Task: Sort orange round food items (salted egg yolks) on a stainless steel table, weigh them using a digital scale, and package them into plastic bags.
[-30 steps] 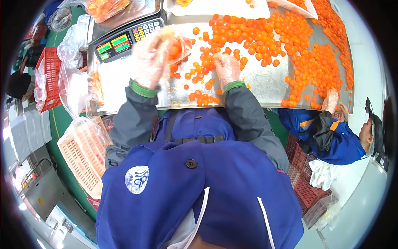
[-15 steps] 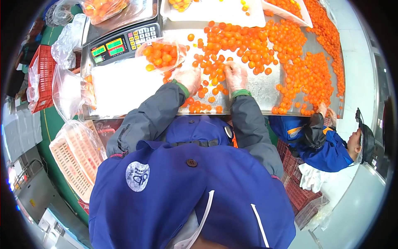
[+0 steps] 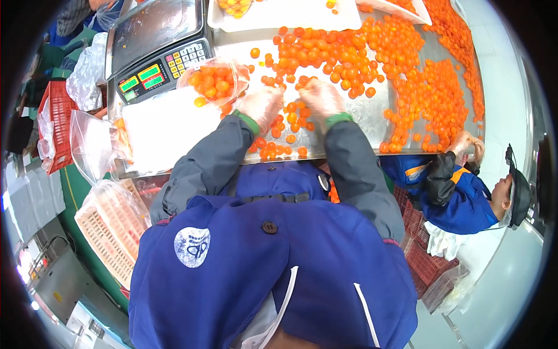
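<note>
My left hand (image 3: pixel 261 107), in a clear plastic glove, is curled over the metal table among loose orange cherry tomatoes (image 3: pixel 293 119). Its fingertips are bent in by several tomatoes, and what lies inside them is hidden. My right hand (image 3: pixel 322 98), gloved the same way, faces it from the right with its fingers closed at a few tomatoes. Left of my left hand, an open clear bag of cherry tomatoes (image 3: pixel 214 82) lies on its side. A large loose heap of cherry tomatoes (image 3: pixel 325 49) spreads beyond my hands.
A digital scale (image 3: pixel 154 70) with a bare platter stands at the far left, a white sheet (image 3: pixel 168 125) in front of it. White trays (image 3: pixel 285 16) line the back. A co-worker's hands (image 3: pixel 468 145) are at the right table edge. Crates (image 3: pixel 107 230) stand lower left.
Both my hands have shifted slightly left and away from me. The filled bag on the scale platter is gone. The co-worker's hands have moved up from the heap's edge. The whole view has shifted a little.
</note>
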A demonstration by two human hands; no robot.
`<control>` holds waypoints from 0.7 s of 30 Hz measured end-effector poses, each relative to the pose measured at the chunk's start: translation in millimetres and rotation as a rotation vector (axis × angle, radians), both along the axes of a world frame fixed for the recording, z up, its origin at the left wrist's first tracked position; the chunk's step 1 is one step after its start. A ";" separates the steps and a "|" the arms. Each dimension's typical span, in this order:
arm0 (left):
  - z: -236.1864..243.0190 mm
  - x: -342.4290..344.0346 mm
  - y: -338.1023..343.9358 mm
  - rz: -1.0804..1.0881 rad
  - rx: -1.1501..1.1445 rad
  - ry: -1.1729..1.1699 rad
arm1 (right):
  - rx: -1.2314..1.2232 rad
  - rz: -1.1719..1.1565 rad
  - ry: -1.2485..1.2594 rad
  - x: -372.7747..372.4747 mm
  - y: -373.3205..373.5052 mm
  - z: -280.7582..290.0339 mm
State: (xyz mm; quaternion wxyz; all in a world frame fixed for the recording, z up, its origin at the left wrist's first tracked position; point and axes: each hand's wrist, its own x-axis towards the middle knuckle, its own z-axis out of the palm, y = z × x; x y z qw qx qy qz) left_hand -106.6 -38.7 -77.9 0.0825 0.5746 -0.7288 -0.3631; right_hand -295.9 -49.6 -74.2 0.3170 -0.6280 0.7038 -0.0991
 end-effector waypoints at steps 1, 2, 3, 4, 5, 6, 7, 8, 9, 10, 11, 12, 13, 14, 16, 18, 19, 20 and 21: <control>10.3 -3.7 0.3 -0.087 0.119 -0.070 | 0.165 -0.248 -0.322 -12.4 3.7 19.2; -27.1 -5.5 -3.0 -0.287 -0.170 -0.219 | 0.176 -0.352 -0.675 -44.0 9.4 3.1; -28.8 -10.0 -6.4 -0.295 -0.170 -0.212 | 0.181 -0.466 -1.030 -75.4 17.4 -17.8; -29.0 -13.5 -8.5 -0.265 -0.105 -0.234 | 0.181 -0.467 -1.028 -88.1 21.7 -19.7; -29.0 -16.7 -11.2 -0.234 -0.042 -0.253 | 0.146 -0.566 -1.160 -98.2 28.9 -17.4; -30.1 -16.7 -13.2 -0.270 -0.079 -0.253 | 0.103 -0.676 -1.292 -106.0 35.5 -14.9; -30.3 -16.3 -15.1 -0.280 -0.080 -0.249 | 0.096 -0.686 -1.289 -109.7 37.0 -15.2; -29.5 -15.6 -17.9 -0.256 -0.028 -0.254 | 0.060 -0.652 -1.240 -110.7 37.2 -16.8; -27.0 -14.7 -20.4 -0.238 0.023 -0.260 | 0.021 -0.623 -1.193 -111.7 37.2 -18.8; -33.2 -11.4 -20.0 -0.201 -0.149 -0.131 | 0.036 -0.609 -1.061 -111.0 31.5 -30.6; -39.4 -16.5 -25.5 -0.219 -0.152 -0.131 | 0.026 -0.625 -1.064 -111.3 26.1 -40.7; -37.2 -21.3 -29.4 -0.227 -0.226 -0.048 | 0.050 -0.559 -0.951 -101.9 21.7 -47.0; -31.7 -28.7 -33.4 -0.239 -0.300 0.040 | 0.070 -0.499 -0.837 -92.6 18.1 -51.3; -26.5 -44.1 -35.7 -0.267 -0.300 0.038 | -0.055 -0.425 -0.573 -82.2 14.0 -56.4; -38.4 -70.3 -39.2 -0.336 -0.309 -0.128 | -0.164 -0.107 -0.042 -68.9 -5.4 -51.5; -49.7 -81.8 -43.8 -0.453 -0.226 -0.337 | -0.143 -0.033 0.080 -63.5 -15.5 -55.9; -53.3 -81.4 -43.5 -0.458 -0.228 -0.338 | -0.116 0.039 0.205 -63.2 -19.0 -59.2; -57.0 -78.5 -42.4 -0.402 -0.229 -0.297 | -0.114 0.007 0.233 -64.4 -21.4 -65.5; -56.0 -73.7 -39.4 -0.342 -0.225 -0.256 | -0.110 0.006 0.230 -64.3 -20.8 -64.3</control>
